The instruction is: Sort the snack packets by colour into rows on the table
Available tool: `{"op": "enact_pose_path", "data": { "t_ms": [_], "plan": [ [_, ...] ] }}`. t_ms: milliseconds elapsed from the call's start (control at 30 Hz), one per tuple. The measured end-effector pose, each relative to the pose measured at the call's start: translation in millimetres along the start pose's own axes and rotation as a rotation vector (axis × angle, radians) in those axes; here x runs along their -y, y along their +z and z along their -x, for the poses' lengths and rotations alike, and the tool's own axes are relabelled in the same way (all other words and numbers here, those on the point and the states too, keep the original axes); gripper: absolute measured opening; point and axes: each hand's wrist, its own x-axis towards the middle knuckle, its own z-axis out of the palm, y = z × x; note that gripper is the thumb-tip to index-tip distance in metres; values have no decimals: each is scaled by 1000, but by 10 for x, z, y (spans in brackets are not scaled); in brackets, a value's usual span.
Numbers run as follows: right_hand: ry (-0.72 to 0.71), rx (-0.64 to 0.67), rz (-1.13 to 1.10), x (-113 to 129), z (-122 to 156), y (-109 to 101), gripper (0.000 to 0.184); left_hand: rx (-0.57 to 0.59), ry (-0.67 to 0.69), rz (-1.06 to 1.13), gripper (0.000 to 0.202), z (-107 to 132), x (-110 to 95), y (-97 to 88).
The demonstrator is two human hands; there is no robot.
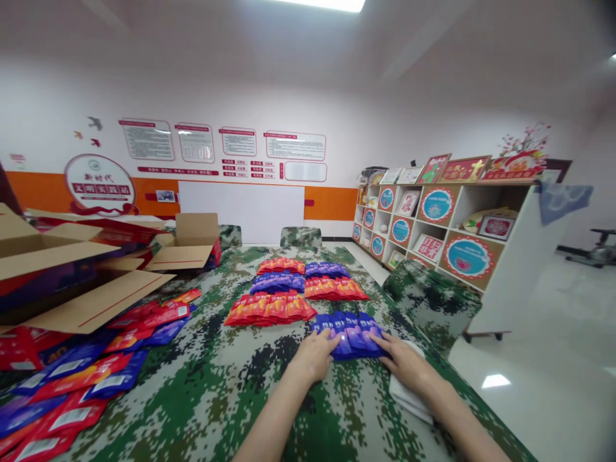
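My left hand and my right hand rest on either end of a fanned row of purple packets on the camouflage-covered table. Both hands lie palm down with fingers stretched onto the packets. Beyond them lie more fanned rows: a red row, a purple row, another red row, and two further rows at the back. A white cloth lies under my right wrist.
A loose heap of red and purple packets covers the table's left side, beside open cardboard boxes. Camouflage chairs stand around the table. A display shelf lines the right wall.
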Motion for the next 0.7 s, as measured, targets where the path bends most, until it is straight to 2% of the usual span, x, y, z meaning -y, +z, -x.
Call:
{"op": "enact_pose_path", "data": {
  "t_ms": [133, 300, 500, 700],
  "plan": [
    [-3, 5, -15, -10, 22, -49, 58, 1, 11, -10, 54, -27, -48, 50],
    [13, -16, -1, -81, 9, -13, 58, 4, 42, -12, 56, -135, -46, 76],
    [24, -33, 19, -205, -115, 54, 58, 9, 19, 17, 57, -322, 1, 41],
    [12, -35, -1, -242, -281, 35, 58, -21, 7, -1, 57, -425, 73, 60]
  ]
}}
